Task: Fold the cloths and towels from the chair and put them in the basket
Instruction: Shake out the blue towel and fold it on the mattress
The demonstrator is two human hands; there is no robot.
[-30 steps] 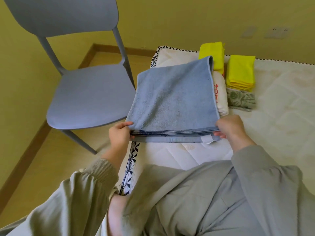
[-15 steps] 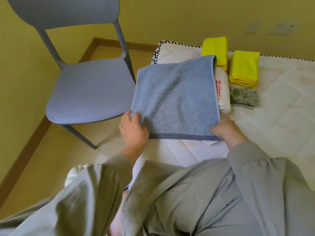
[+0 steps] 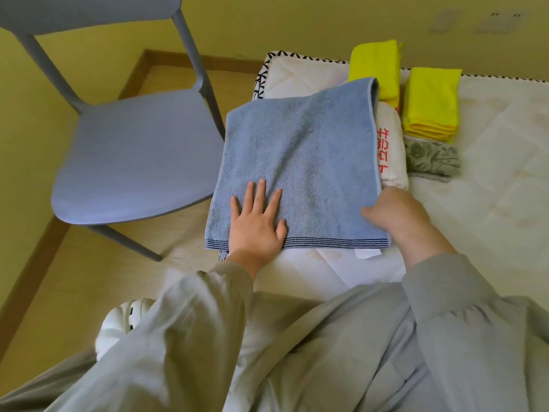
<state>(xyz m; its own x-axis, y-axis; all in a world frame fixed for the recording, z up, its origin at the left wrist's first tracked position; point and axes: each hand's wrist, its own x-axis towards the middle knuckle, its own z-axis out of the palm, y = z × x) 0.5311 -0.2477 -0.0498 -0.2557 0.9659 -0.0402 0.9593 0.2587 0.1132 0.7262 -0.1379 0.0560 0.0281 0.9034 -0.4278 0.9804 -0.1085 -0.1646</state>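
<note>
Folded blue towel (image 3: 300,162), flat on mattress (image 3: 490,203), dark-striped hem nearest

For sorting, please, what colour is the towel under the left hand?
The towel is blue; head view.

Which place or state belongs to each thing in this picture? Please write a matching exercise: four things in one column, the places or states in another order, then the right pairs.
Things
1. blue towel
2. chair
3. left hand
4. green patterned cloth

Places or states
a. stands on the floor, left of the mattress
b. folded, just in front of a yellow stack
c. rests flat on the towel, fingers spread
d. lies on the mattress and partly covers a white towel with red characters

Pairs: 1-d, 2-a, 3-c, 4-b
</note>
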